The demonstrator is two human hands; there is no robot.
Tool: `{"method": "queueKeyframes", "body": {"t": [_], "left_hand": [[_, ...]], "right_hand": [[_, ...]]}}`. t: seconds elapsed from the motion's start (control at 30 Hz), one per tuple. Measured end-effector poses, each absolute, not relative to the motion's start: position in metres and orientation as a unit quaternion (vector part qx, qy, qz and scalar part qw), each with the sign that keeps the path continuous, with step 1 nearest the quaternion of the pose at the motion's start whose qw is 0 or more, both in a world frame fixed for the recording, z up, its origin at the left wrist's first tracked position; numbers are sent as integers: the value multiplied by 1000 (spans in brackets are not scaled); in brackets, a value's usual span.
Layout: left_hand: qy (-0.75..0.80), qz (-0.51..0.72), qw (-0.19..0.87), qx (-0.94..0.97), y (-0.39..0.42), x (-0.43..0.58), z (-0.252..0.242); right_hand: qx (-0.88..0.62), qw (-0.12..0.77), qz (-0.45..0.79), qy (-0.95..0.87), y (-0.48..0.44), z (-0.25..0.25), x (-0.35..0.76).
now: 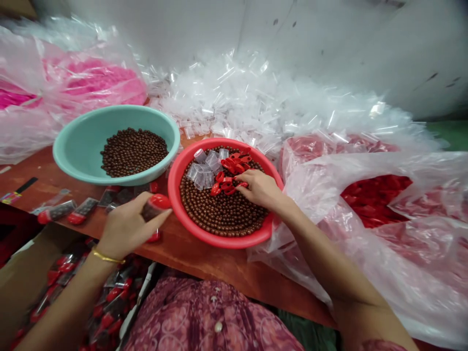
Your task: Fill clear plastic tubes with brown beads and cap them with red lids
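Note:
My left hand (126, 222) is closed around a small plastic bottle with a red cap (159, 201), just left of the red basin (219, 242). Inside that basin lie many small brown balls (223, 214), several clear empty plastic tubes (201, 175) and a heap of red caps (234, 163). My right hand (261, 187) reaches over the basin's right side, its fingertips pinched on a red cap (242, 185) at the edge of the heap. Filled tubes with red caps (84, 209) lie on the table by my left hand.
A teal basin (76, 151) of brown balls stands to the left. Behind is a big pile of clear tubes (234, 92). Bags of pink pieces (98, 80) and red pieces (376, 195) flank the table (183, 258). A box of filled tubes (109, 302) sits below.

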State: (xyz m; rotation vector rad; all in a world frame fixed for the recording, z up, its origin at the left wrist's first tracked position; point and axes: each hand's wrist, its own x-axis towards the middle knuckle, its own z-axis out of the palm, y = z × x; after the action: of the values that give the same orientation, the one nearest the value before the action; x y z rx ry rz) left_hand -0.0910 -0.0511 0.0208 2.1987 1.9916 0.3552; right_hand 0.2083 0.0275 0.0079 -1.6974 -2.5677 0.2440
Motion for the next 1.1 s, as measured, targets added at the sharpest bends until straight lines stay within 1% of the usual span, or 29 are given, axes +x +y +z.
{"method": "queueKeyframes", "body": {"t": [0.07, 0.13, 0.17, 0.23, 0.33, 0.43, 0.5, 0.6, 0.7, 0.77, 0.83, 0.93, 1.03, 1.1], "left_hand": [[706, -3, 32, 708, -54, -117, 4], [706, -87, 1, 702, -51, -134, -9], [698, -105, -17, 708, -49, -139, -13], [669, -100, -57, 734, -45, -140, -10], [605, -22, -102, 789, -39, -120, 12], [506, 31, -100, 856, -26, -81, 38], [450, 14, -104, 887, -5, -54, 46], [416, -29, -114, 902, 43, -26, 40], [389, -90, -104, 911, 85, -14, 24], [373, -105, -100, 917, 98, -11, 19], [360, -86, -99, 924, 97, -8, 23], [324, -72, -87, 939, 77, 0, 42], [266, -141, -43, 952, 50, 15, 55], [243, -193, -5, 951, 35, 27, 49]], "right_hand": [[-513, -59, 27, -856, 27, 5, 202], [-499, -109, -7, -860, 27, 2, 194], [-496, -119, -18, -860, 27, 0, 191], [-497, -116, -23, -859, 28, -2, 190], [-541, -79, 5, -837, 29, -4, 199], [-594, -32, 36, -803, 29, -9, 212], [-605, 18, 56, -794, 30, -12, 219], [-597, 92, 99, -791, 31, -17, 224], [-587, 134, 127, -788, 35, -19, 227], [-587, 155, 139, -783, 37, -20, 228], [-586, 180, 157, -774, 38, -20, 230], [-575, 227, 191, -762, 40, -20, 231], [-572, 260, 205, -750, 40, -19, 231], [-573, 276, 209, -743, 39, -19, 232]]}}
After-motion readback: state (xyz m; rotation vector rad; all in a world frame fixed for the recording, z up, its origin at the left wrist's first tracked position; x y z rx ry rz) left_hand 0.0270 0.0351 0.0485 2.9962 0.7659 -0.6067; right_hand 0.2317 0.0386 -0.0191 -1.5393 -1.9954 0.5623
